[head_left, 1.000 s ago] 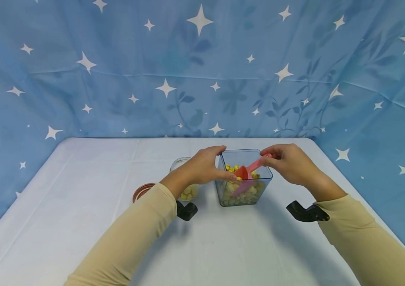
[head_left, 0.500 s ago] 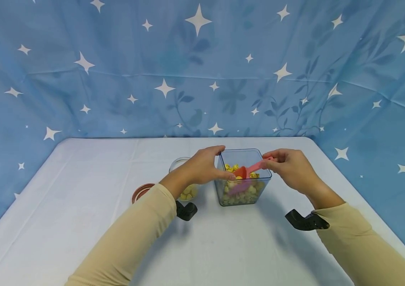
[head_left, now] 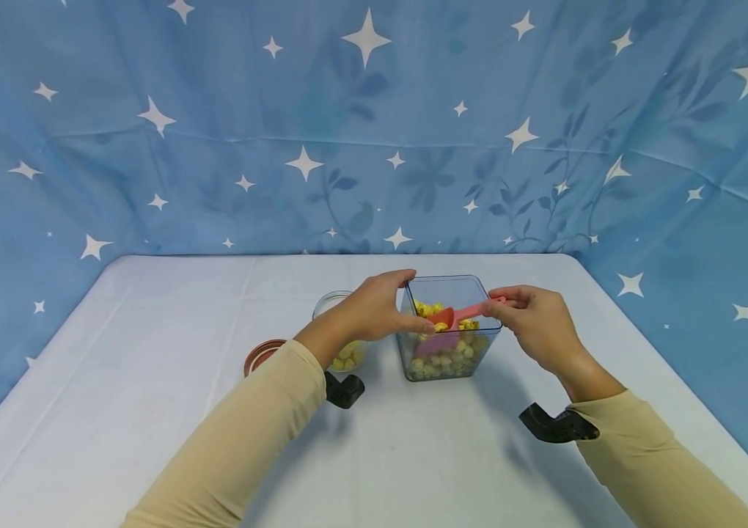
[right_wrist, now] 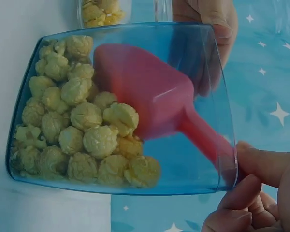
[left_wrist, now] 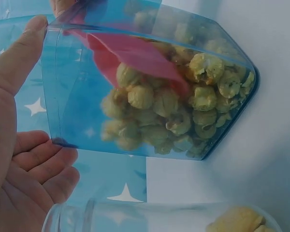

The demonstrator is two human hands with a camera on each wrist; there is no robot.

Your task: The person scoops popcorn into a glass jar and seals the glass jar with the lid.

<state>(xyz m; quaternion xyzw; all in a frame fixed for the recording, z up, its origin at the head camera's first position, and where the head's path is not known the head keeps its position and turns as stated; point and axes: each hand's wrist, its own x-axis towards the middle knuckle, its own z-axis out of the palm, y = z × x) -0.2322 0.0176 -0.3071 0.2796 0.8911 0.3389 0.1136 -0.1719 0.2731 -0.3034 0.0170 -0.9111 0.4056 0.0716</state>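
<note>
Star-printed blue fabric (head_left: 321,110) hung behind white table (head_left: 374,455) | hands apart: left hand (head_left: 377,304) gripped tapered translucent plastic tub (head_left: 449,290)'s rim; right hand (head_left: 539,323) pinched smooth pink scoop (right_wrist: 150,92)'s handle | scoop tilted inside tub among knobbly popcorn (right_wrist: 87,125)

pink scoop (left_wrist: 140,55) among popcorn (left_wrist: 150,108), bluish container (left_wrist: 77,108) (see-through), clear jar (left_wrist: 140,217) nearby

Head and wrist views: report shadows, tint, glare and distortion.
Head view: a soft shadow lies on the table beside the right arm; left wrist view: the tinted box dulls the popcorn; right wrist view: the scoop catches a glint, the box edges bow, perhaps lens distortion.
</note>
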